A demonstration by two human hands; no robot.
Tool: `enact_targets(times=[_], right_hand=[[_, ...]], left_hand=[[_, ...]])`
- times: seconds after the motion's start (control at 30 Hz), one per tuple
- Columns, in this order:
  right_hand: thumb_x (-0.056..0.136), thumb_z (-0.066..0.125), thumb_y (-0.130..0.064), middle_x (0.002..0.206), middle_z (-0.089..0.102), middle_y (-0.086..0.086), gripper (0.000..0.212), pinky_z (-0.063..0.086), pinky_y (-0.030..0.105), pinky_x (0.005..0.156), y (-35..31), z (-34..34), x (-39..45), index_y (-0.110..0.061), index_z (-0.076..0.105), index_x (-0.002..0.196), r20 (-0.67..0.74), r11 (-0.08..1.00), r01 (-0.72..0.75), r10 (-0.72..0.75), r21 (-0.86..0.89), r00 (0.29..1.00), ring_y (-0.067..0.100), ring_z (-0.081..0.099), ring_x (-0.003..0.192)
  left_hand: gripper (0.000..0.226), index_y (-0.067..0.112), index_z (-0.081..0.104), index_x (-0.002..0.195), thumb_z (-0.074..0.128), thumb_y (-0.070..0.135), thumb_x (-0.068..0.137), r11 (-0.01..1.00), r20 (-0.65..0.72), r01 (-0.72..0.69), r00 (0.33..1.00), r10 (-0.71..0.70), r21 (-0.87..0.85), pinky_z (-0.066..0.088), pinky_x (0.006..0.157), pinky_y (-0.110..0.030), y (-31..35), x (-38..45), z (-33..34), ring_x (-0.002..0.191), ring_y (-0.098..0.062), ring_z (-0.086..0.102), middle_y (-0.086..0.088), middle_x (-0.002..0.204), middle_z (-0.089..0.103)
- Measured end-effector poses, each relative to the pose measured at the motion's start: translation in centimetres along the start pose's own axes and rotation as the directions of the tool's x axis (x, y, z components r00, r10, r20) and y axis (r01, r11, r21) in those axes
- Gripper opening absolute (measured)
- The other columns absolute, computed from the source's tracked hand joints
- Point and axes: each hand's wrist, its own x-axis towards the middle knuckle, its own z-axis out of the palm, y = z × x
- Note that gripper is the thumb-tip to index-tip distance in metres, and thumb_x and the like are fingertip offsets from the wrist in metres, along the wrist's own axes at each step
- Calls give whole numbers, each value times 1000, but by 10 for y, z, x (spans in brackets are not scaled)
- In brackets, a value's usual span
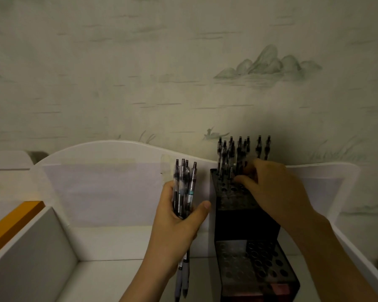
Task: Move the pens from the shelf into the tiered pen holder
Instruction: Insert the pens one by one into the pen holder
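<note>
A black tiered pen holder with rows of round holes stands on the white shelf, right of centre. Several clear-barrelled pens stand upright in the holes of its upper back tier. My left hand grips a bundle of several pens, held upright just left of the holder, their tips hanging below my palm. My right hand reaches over the upper tier with fingers curled among the standing pens; whether it pinches one is hidden by the fingers. The lower front tier holds no pens.
The white shelf has a curved white back panel and a white divider at left. An orange-edged board lies at far left. A white side wall rises at right. Patterned wallpaper fills the background.
</note>
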Motion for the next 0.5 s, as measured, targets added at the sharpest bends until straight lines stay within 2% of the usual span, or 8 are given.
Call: enact_targets(times=[0.1, 0.2, 0.27, 0.37, 0.5], right_hand=[[86, 69, -41, 74, 55, -10, 25, 33, 13, 53, 0, -7, -15, -18, 68, 98, -103, 995, 2, 8, 103, 995, 8, 53, 65], [82, 73, -36, 61, 50, -18, 15, 35, 10, 48, -6, -12, -35, -22, 70, 89, -164, 977, 50, -15, 209, 986, 5, 53, 53], [81, 74, -34, 62, 58, -17, 10, 44, 7, 55, -15, -12, -50, -26, 70, 85, -134, 940, 73, -29, 333, 991, 3, 60, 63], [83, 71, -28, 70, 67, -13, 6, 47, 7, 63, -28, -7, -63, -24, 72, 86, -48, 834, 39, -15, 551, 999, 0, 63, 71], [86, 69, -21, 74, 71, -9, 4, 53, 14, 66, -45, -3, -62, -23, 73, 86, 21, 686, -13, -4, 728, 1000, 3, 67, 71]], left_hand=[[25, 32, 53, 88, 71, 15, 86, 1000, 13, 7, 1000, -7, 4, 37, 50, -35, 0, 0, 0, 54, -23, 39, -8, 63, 45], [22, 32, 55, 90, 72, 19, 85, 999, 22, 35, 999, -34, -14, 35, 51, -36, -1, 0, 1, 54, -24, 36, -7, 61, 43], [20, 29, 56, 94, 73, 22, 84, 998, 32, 50, 998, -49, -36, 34, 51, -36, 0, -1, 3, 54, -25, 35, -8, 61, 42], [24, 23, 55, 102, 72, 24, 84, 998, 31, 59, 998, -58, -31, 36, 48, -35, 0, -1, 7, 49, -25, 38, -7, 59, 47], [48, 24, 48, 125, 72, 32, 84, 994, 66, 104, 992, -105, 21, 41, 45, -30, 1, -3, 7, 44, -24, 44, -10, 60, 58]])
